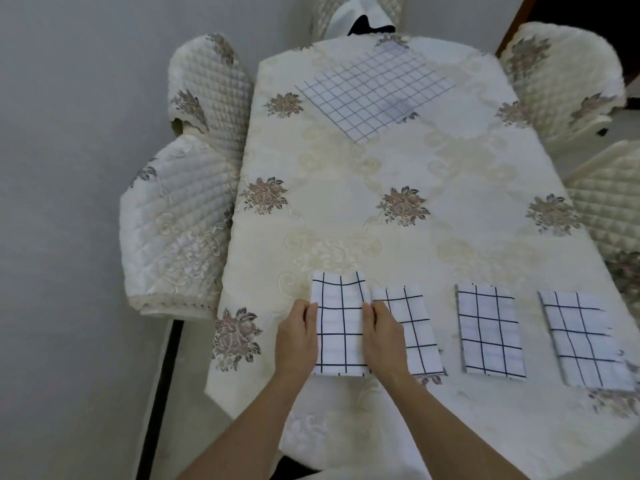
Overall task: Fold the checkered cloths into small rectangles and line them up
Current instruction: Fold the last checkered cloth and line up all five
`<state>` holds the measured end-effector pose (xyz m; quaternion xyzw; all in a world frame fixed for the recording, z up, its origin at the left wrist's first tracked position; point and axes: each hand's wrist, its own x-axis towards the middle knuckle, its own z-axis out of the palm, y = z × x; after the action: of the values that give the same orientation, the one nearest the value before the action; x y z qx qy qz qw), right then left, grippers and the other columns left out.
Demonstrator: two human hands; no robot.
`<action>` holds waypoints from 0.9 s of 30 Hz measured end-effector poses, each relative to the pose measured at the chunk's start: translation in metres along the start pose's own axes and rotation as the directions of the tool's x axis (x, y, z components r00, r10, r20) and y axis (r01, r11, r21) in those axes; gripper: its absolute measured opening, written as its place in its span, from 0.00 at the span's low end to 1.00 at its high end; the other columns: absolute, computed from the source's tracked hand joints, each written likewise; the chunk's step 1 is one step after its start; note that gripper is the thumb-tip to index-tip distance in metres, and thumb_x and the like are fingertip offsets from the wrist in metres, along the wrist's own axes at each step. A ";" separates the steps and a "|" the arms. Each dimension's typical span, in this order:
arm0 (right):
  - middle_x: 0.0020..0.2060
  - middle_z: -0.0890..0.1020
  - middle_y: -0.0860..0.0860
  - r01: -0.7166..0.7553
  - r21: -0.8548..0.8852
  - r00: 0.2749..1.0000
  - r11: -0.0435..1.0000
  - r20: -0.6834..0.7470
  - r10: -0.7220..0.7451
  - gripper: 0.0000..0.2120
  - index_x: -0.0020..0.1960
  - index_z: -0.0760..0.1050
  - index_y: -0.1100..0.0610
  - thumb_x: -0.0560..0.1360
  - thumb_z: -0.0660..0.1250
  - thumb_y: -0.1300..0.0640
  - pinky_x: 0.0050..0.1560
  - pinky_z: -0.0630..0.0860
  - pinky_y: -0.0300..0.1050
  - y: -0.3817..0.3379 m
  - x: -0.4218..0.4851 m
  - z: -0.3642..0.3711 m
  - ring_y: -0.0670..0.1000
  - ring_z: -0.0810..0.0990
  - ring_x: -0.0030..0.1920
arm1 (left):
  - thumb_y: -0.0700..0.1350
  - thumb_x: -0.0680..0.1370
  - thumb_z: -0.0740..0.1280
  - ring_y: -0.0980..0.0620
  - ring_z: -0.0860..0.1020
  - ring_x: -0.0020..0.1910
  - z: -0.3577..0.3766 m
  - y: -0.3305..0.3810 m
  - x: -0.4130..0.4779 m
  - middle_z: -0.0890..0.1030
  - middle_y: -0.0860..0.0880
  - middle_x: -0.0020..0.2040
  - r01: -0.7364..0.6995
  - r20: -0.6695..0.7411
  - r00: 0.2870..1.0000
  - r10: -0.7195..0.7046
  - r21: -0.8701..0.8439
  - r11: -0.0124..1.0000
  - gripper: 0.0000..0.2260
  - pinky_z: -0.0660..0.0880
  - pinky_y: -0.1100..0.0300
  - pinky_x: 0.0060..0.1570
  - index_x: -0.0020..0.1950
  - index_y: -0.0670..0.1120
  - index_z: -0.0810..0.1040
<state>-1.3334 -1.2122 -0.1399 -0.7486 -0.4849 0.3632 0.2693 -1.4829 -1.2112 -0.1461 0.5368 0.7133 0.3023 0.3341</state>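
Several folded white cloths with dark checks lie in a row near the table's front edge. The leftmost folded cloth [339, 323] sits between my hands. My left hand [296, 337] holds its left edge and my right hand [382, 336] holds its right edge, fingers curled over the fabric. My right hand lies over part of the second folded cloth [417, 327]. Further right lie a third folded cloth [490, 332] and a fourth folded cloth [585, 341]. One unfolded checkered cloth [375, 90] lies flat and skewed at the far end of the table.
The table carries a cream tablecloth [346, 202] with flower patterns. Quilted chair covers stand at the left [180, 220], the far end [360, 15] and the right [568, 77]. A grey floor [69, 237] lies to the left.
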 end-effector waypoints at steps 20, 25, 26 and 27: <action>0.44 0.80 0.52 -0.225 -0.183 0.973 0.957 0.007 0.230 0.10 0.52 0.74 0.56 0.83 0.58 0.52 0.40 0.73 0.46 0.010 -0.005 0.057 0.52 0.78 0.44 | 0.46 0.82 0.64 0.53 0.72 0.34 -0.015 -0.056 0.014 0.74 0.53 0.33 0.089 0.166 0.980 -0.108 0.118 0.989 0.10 0.63 0.64 0.31 0.41 0.47 0.73; 0.44 0.80 0.51 -0.263 -0.210 0.965 0.942 -0.039 0.260 0.09 0.52 0.74 0.55 0.82 0.59 0.51 0.40 0.73 0.46 0.010 -0.004 0.059 0.52 0.78 0.44 | 0.46 0.81 0.66 0.53 0.76 0.39 -0.019 -0.056 0.018 0.78 0.52 0.37 0.081 0.167 0.981 -0.101 0.122 0.989 0.06 0.68 0.61 0.37 0.46 0.46 0.77; 0.44 0.80 0.51 -0.265 -0.213 0.964 0.940 -0.049 0.261 0.09 0.52 0.74 0.54 0.82 0.59 0.51 0.40 0.74 0.46 0.011 -0.003 0.060 0.52 0.78 0.43 | 0.46 0.81 0.66 0.53 0.76 0.39 -0.019 -0.056 0.018 0.78 0.52 0.37 0.074 0.168 0.981 -0.094 0.124 0.990 0.06 0.68 0.61 0.38 0.47 0.46 0.77; 0.44 0.79 0.51 -0.267 -0.216 0.964 0.939 -0.061 0.260 0.09 0.52 0.74 0.54 0.82 0.59 0.51 0.40 0.74 0.46 0.011 -0.002 0.060 0.52 0.78 0.43 | 0.46 0.81 0.66 0.53 0.76 0.39 -0.019 -0.056 0.019 0.78 0.52 0.37 0.066 0.171 0.981 -0.087 0.130 0.989 0.06 0.68 0.61 0.37 0.47 0.45 0.78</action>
<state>-1.3762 -1.2151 -0.1829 -0.8379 -0.4136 0.3275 0.1403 -1.5334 -1.2076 -0.1815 0.5533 0.7185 0.1956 0.3732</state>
